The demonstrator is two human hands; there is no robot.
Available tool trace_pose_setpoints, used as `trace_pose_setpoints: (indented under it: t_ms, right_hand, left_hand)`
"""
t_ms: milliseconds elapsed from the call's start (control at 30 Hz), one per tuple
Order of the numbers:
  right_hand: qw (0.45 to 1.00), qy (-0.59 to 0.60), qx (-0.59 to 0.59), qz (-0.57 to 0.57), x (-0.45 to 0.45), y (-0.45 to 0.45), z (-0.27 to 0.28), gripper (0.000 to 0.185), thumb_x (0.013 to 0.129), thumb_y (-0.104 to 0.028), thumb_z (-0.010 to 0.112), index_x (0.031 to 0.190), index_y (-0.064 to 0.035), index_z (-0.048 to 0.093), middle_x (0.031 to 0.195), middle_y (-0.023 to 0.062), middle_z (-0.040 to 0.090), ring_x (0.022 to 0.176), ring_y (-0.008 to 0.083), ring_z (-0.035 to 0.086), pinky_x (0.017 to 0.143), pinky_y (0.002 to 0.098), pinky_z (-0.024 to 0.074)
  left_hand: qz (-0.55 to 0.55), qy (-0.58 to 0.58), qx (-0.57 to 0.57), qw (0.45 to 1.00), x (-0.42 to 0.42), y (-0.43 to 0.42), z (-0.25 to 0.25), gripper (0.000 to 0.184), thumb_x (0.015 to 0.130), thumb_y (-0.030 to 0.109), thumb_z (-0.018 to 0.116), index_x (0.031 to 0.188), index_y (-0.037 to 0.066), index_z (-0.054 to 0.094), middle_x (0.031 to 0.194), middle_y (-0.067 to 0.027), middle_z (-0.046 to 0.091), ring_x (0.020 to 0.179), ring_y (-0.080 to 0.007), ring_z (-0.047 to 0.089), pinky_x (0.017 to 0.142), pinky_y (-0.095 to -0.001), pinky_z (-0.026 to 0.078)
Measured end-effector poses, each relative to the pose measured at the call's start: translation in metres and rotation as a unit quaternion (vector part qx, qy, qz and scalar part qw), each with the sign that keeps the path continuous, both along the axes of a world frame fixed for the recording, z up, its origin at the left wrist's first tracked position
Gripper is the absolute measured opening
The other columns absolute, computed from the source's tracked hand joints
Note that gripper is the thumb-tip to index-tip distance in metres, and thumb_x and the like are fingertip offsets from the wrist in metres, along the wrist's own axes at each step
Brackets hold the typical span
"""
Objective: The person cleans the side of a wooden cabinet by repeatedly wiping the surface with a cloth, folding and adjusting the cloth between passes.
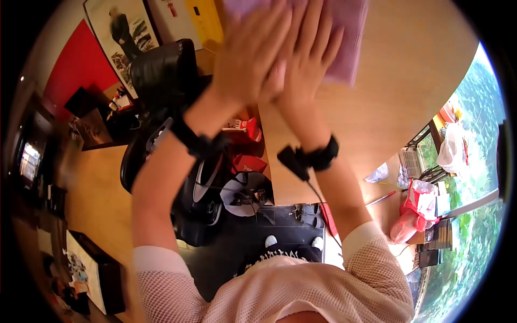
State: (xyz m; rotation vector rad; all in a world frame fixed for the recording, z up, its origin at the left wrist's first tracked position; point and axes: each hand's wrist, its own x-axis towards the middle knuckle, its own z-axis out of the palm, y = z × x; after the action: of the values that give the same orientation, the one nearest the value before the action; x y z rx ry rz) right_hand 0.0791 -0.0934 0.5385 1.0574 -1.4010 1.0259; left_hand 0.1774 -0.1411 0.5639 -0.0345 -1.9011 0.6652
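A pink-purple folded cloth [347, 54] lies near the edge of the wooden table at the top of the view; its far side is cut off by the frame. My right hand [309, 62] rests on it, fingers stretched out and slightly spread. Beside it and partly overlapping at the wrist side is my left hand [250, 56], a little blurred, with its fingers extended over the cloth. Black bands circle both wrists, and a cable hangs from the right one.
The wooden table [398, 70] spreads to the right. A black office chair [164, 75] stands at the left, near red packages [250, 163]. By the window at right are a red-and-white bag [420, 196] and a white plastic bag [451, 148]. A grey-black bin-like object [237, 196] sits below.
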Motion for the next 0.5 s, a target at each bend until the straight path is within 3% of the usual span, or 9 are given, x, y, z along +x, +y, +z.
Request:
trace_pose_setpoints:
  t_ms: [33,100,167,267,300,333,433,500]
  right_hand:
    - [0.998,-0.023,-0.005,0.061,0.005,0.003,-0.033,0.057,0.088,-0.027,0.04,0.135,0.0033,0.035,0.143,0.0244,0.029,0.13,0.0395,0.03,0.108,0.0538,0.0163]
    - [0.999,-0.016,0.046,-0.002,0.007,0.001,-0.111,0.056,0.087,-0.027,0.041,0.132,0.0049,0.038,0.142,0.0269,0.03,0.13,0.0432,0.03,0.107,0.0568,0.0169]
    - [0.996,-0.025,0.074,0.032,0.002,0.009,-0.195,0.042,0.083,-0.024,0.049,0.121,-0.0065,0.054,0.135,0.0173,0.043,0.12,0.0346,0.041,0.098,0.0563,0.031]
    - [0.982,-0.022,0.165,0.094,-0.015,0.03,-0.299,0.043,0.082,-0.027,0.051,0.12,-0.0081,0.055,0.13,0.0157,0.046,0.115,0.0345,0.044,0.094,0.0547,0.0319]
    - [0.972,-0.023,0.192,0.132,-0.019,0.042,-0.311,0.043,0.082,-0.027,0.051,0.12,-0.0079,0.055,0.129,0.0151,0.047,0.114,0.0334,0.044,0.094,0.0525,0.032]
    - [0.967,-0.027,0.216,0.136,-0.019,0.05,-0.313,0.043,0.082,-0.027,0.05,0.12,-0.0079,0.055,0.13,0.0148,0.046,0.114,0.0326,0.044,0.095,0.0516,0.0315]
    - [0.951,-0.04,0.263,0.155,-0.034,0.057,-0.303,0.046,0.082,-0.027,0.05,0.124,-0.0074,0.053,0.136,0.0141,0.042,0.119,0.0301,0.043,0.101,0.049,0.0286]
    - [0.959,-0.019,0.251,0.13,-0.047,0.057,-0.262,0.05,0.083,-0.026,0.05,0.129,-0.0089,0.049,0.142,0.014,0.037,0.126,0.0318,0.039,0.105,0.0503,0.0251]
  left_hand:
    - [-0.003,-0.005,0.035,0.999,0.002,0.0,-0.034,0.058,0.085,0.033,0.042,0.131,-0.001,0.045,0.137,-0.0164,0.043,0.126,-0.0314,0.041,0.105,-0.0444,0.026]
    - [0.008,-0.033,0.105,0.994,0.007,0.004,-0.116,0.057,0.084,0.033,0.042,0.128,-0.003,0.047,0.134,-0.019,0.045,0.119,-0.0346,0.045,0.101,-0.0467,0.029]
    - [0.04,-0.077,0.146,0.985,0.01,0.007,-0.204,0.057,0.085,0.035,0.041,0.125,-0.006,0.047,0.133,-0.0238,0.044,0.115,-0.0388,0.045,0.099,-0.0492,0.029]
    - [0.043,-0.125,0.224,0.965,0.003,0.025,-0.314,0.059,0.085,0.036,0.045,0.124,-0.008,0.045,0.132,-0.0267,0.042,0.117,-0.04,0.041,0.098,-0.0516,0.029]
    - [0.054,-0.103,0.243,0.963,0.0,0.036,-0.333,0.059,0.084,0.036,0.048,0.125,-0.006,0.047,0.132,-0.0233,0.043,0.118,-0.0357,0.042,0.099,-0.0497,0.029]
    - [0.065,-0.079,0.26,0.96,-0.004,0.045,-0.346,0.058,0.083,0.036,0.05,0.125,-0.004,0.048,0.132,-0.0199,0.045,0.119,-0.0313,0.043,0.1,-0.0478,0.029]
    - [0.085,-0.073,0.272,0.956,-0.019,0.048,-0.33,0.059,0.084,0.037,0.049,0.126,-0.004,0.047,0.133,-0.021,0.044,0.121,-0.0322,0.042,0.102,-0.0476,0.027]
    - [0.092,-0.081,0.272,0.954,-0.023,0.056,-0.28,0.061,0.084,0.038,0.049,0.129,-0.003,0.045,0.135,-0.0199,0.043,0.123,-0.0314,0.041,0.102,-0.0464,0.028]
